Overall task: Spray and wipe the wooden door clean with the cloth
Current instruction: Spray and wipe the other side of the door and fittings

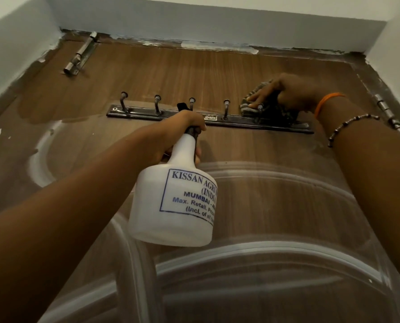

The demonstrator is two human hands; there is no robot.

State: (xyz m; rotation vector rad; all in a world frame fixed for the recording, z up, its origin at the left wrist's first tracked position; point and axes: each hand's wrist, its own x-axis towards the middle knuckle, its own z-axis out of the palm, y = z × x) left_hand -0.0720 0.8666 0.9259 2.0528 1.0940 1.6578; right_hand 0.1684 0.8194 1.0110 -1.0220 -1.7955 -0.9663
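The brown wooden door (217,73) fills the view, seen from below toward its top edge. My left hand (182,129) grips the neck of a white spray bottle (175,203) with blue print, its black nozzle raised near the hook rail. My right hand (285,92) presses a dark patterned cloth (268,108) against the door at the right end of the rail, fingers spread flat over it. Part of the cloth hangs below the hand, over the rail.
A dark metal rail (217,120) with several hooks crosses the door. A steel slide bolt (80,55) sits at the top left, and hinges (387,110) run down the right edge. White walls close in on both sides and above. Pale curved reflections cover the lower door.
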